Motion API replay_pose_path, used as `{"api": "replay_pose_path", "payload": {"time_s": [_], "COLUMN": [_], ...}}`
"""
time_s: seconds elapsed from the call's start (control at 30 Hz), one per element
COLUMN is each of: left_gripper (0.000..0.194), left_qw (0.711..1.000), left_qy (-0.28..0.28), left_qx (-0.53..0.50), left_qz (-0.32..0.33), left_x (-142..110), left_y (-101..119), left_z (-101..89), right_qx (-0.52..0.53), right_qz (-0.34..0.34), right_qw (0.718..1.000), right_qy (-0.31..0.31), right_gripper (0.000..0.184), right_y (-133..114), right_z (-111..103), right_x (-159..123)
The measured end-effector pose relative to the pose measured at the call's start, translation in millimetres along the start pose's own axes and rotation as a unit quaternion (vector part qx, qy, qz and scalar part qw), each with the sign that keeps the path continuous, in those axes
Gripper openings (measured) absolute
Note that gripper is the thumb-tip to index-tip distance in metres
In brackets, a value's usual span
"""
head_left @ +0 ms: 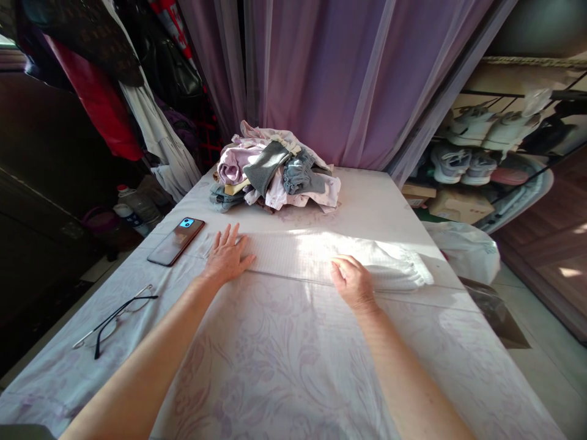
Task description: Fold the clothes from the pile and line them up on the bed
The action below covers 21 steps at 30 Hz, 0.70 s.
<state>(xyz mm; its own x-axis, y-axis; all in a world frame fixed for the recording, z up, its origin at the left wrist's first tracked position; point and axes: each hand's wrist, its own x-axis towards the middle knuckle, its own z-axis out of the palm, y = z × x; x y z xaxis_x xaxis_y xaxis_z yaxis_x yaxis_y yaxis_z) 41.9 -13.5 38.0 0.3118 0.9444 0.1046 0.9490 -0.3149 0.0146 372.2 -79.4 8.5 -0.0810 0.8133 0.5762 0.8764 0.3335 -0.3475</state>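
Note:
A white garment (321, 260) lies spread flat across the middle of the table, folded into a long strip. My left hand (227, 256) rests flat on its left end with the fingers spread. My right hand (352, 282) lies on the garment's near edge further right, fingers curled downward against the cloth. Behind the garment sits a pile of folded clothes (275, 174) in lilac, grey and white.
The table carries a pale floral cloth (284, 366). A phone (177, 240) lies at the left, and a pair of glasses (114, 318) nearer the left edge. Purple curtains hang behind. Shoe racks (486, 146) and boxes stand to the right, bottles on the floor at left.

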Motion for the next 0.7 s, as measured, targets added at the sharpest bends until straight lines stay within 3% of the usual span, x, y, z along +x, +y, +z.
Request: {"api": "replay_pose_path", "payload": {"time_s": [0.13,0.3,0.47,0.57,0.7], "left_gripper": [0.058,0.062,0.066,0.068,0.060], "left_qw": [0.993,0.985,0.984,0.983,0.985], "left_qy": [0.026,-0.022,-0.020,-0.020,-0.021], "left_qx": [-0.052,-0.083,-0.074,-0.066,-0.061], "left_qz": [0.106,0.150,0.161,0.170,0.161], "left_x": [3.5,7.2,4.4,3.2,5.2], "left_y": [49.7,101.8,104.5,101.1,101.5], "left_z": [3.2,15.0,16.1,14.5,15.9], "right_qx": [-0.080,-0.185,-0.185,-0.171,-0.214], "right_qz": [0.064,0.054,0.027,0.026,0.080], "right_qw": [0.995,0.973,0.965,0.969,0.962], "right_qy": [-0.021,-0.130,-0.183,-0.175,-0.152], "right_gripper": [0.037,0.048,0.047,0.046,0.045], "right_y": [15.6,-3.4,-8.0,6.5,31.4], "right_z": [-4.0,-1.1,-11.5,-23.3,-37.9], "right_x": [4.9,-2.2,-13.2,-20.0,-33.0]}}
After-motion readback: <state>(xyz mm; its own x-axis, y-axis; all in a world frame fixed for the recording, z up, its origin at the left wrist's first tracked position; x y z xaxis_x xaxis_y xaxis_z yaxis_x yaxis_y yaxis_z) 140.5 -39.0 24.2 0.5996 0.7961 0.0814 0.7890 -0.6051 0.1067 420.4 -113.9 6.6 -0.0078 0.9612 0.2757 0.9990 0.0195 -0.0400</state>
